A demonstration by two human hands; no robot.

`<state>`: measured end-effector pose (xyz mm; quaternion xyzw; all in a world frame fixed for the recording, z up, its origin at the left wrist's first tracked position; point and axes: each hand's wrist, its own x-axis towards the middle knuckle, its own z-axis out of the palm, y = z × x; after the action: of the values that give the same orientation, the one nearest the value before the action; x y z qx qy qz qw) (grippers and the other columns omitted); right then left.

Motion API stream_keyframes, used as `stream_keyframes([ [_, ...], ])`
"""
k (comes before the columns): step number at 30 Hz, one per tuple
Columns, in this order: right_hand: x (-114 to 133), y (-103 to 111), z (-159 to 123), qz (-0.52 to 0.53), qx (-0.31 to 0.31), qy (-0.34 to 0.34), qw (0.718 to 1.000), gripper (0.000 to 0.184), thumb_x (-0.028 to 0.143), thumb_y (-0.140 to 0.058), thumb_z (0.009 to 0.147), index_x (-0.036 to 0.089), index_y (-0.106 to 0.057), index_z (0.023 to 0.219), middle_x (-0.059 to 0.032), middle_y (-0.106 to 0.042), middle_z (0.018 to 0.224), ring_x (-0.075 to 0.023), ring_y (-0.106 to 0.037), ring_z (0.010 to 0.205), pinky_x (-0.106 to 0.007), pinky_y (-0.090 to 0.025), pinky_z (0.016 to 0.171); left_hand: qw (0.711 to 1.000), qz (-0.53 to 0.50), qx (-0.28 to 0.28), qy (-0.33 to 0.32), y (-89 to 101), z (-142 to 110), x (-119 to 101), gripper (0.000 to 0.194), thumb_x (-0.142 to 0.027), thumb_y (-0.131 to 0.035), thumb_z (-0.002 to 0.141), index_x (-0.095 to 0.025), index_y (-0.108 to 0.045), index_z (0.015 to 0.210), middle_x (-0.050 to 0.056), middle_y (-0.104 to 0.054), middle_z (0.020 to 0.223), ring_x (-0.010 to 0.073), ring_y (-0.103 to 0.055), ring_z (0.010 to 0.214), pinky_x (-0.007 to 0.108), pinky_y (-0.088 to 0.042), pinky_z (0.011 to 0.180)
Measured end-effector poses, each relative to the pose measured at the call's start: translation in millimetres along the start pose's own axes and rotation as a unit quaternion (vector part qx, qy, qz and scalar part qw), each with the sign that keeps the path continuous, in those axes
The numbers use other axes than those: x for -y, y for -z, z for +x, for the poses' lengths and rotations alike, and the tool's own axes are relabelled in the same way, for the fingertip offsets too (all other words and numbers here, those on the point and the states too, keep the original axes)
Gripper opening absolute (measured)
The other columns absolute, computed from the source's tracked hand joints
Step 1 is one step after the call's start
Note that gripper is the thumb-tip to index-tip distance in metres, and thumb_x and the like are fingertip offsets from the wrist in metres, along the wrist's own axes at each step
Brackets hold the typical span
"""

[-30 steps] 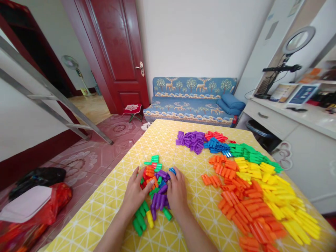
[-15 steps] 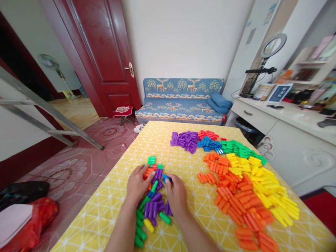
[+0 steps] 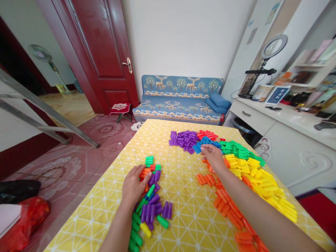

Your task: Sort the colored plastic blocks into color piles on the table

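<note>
My left hand [image 3: 134, 185] lies on a small mixed pile of plastic tube blocks [image 3: 151, 201] near the table's left edge, fingers spread over the orange and purple pieces. My right hand [image 3: 213, 156] has reached across to the sorted piles, and its fingertips hold a blue block [image 3: 197, 148] at the edge of the blue pile [image 3: 210, 142]. Beside that lie the purple pile [image 3: 183, 139], the red pile [image 3: 208, 134], the green pile [image 3: 240, 149], the yellow pile [image 3: 262, 178] and the orange pile [image 3: 228, 203].
The blocks lie on a table with a yellow patterned cloth [image 3: 183, 182]. Behind it stands a blue sofa [image 3: 180, 98] and a red door [image 3: 105, 52]. A white cabinet [image 3: 288, 140] with a ring light [image 3: 274, 47] is at right. A ladder [image 3: 39, 115] leans at left.
My right hand left the mixed pile and moved right and away to the blue pile, carrying a blue block. My left hand stayed on the mixed pile.
</note>
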<state>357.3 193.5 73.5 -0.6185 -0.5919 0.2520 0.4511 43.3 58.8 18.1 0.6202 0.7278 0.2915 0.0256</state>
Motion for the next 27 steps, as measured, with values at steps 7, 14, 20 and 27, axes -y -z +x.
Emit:
stream_keyframes([
  [7, -41.8, 59.4, 93.2, -0.200, -0.139, -0.036, 0.969, 0.022, 0.023, -0.058, 0.079, 0.012, -0.069, 0.094, -0.0115, -0.070, 0.082, -0.0233, -0.066, 0.081, -0.033, -0.051, 0.069, 1.000, -0.005, 0.004, 0.010, 0.5, -1.0, 0.3, 0.050, -0.053, -0.047, 0.088, -0.019, -0.063, 0.120, 0.009, -0.062, 0.127, 0.0262, -0.054, 0.121, 0.042, -0.041, 0.105],
  [14, -52.2, 50.3, 96.0, -0.366, -0.086, 0.037, 0.926, 0.026, 0.018, -0.053, 0.083, 0.012, -0.068, 0.104, -0.0159, -0.063, 0.108, -0.0246, -0.062, 0.094, -0.030, -0.044, 0.071, 1.000, -0.013, -0.006, 0.008, -0.6, -1.0, 1.0, 0.049, -0.053, -0.049, 0.087, -0.020, -0.064, 0.119, 0.009, -0.062, 0.126, 0.0263, -0.055, 0.120, 0.042, -0.042, 0.105],
  [20, -50.2, 42.9, 88.2, -0.418, -0.039, 0.075, 0.905, 0.025, 0.018, -0.053, 0.084, 0.015, -0.068, 0.105, -0.0135, -0.061, 0.108, -0.0221, -0.061, 0.094, -0.028, -0.042, 0.068, 1.000, -0.017, -0.010, 0.004, -2.5, -0.8, 3.3, 0.045, -0.050, -0.052, 0.087, -0.022, -0.064, 0.119, 0.008, -0.063, 0.125, 0.0262, -0.055, 0.119, 0.042, -0.043, 0.103],
  [27, -33.9, 27.8, 60.7, -0.379, -0.028, 0.111, 0.918, 0.025, 0.021, -0.049, 0.087, 0.017, -0.068, 0.102, -0.0095, -0.064, 0.108, -0.0218, -0.061, 0.097, -0.029, -0.045, 0.073, 1.000, -0.013, -0.009, 0.003, -0.4, -0.9, -0.2, 0.046, -0.051, -0.051, 0.087, -0.020, -0.063, 0.119, 0.008, -0.063, 0.124, 0.0258, -0.056, 0.117, 0.041, -0.043, 0.103],
])
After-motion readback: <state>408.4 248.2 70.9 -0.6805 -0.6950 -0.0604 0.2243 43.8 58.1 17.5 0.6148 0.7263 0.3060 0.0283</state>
